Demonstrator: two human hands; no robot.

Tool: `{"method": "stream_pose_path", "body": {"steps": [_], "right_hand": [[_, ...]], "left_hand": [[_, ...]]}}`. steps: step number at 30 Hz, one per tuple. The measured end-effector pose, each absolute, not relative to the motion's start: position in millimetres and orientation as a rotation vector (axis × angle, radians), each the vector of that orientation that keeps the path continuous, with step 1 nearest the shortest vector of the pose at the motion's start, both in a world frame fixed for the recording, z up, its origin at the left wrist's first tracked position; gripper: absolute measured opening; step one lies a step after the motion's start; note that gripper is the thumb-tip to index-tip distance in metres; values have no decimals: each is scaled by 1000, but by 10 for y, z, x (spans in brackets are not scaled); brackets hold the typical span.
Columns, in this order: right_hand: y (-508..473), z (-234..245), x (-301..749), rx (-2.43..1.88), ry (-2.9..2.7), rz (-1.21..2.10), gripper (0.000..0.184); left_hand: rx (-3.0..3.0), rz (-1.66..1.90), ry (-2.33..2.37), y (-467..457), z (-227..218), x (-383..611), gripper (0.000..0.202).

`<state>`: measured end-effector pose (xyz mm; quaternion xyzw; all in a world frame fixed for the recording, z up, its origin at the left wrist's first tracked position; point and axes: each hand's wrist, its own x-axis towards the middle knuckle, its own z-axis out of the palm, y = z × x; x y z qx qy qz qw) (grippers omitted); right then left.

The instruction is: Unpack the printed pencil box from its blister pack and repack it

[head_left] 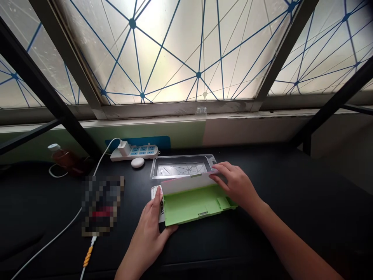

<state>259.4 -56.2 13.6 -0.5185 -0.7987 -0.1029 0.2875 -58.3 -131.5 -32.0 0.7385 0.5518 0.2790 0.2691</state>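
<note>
Between left hand (150, 237) and right hand (237, 186), a green plastic box (189, 208), apparently open

an indoor workroom, perhaps a lab: a black bench (291, 186) under a big frosted window (175, 50), with a power strip (136, 152) on it.

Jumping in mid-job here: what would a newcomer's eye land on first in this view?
The bright frosted window, crossed by a web of blue lines, fills the top of the view. Below it, on the dark desk, the left hand and right hand hold a lime-green plastic box with a white flap raised. Just behind sits a clear plastic tray, beside a white power strip.
</note>
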Motion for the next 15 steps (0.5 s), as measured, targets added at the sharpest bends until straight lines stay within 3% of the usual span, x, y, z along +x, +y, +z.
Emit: {"method": "stream_pose_path", "body": {"steps": [4, 9, 15], "right_hand": [[-823, -93, 2775, -1364, -2151, -105, 37], [-1102, -313, 2856, -1437, -2225, -28, 63], [-1132, -276, 2849, -1297, -2137, -99, 45]], "left_hand": [[2055, 768, 1520, -1298, -371, -595, 87], [2111, 740, 1504, -1259, -388, -613, 61], [2091, 744, 1464, -1246, -398, -652, 60]]}}
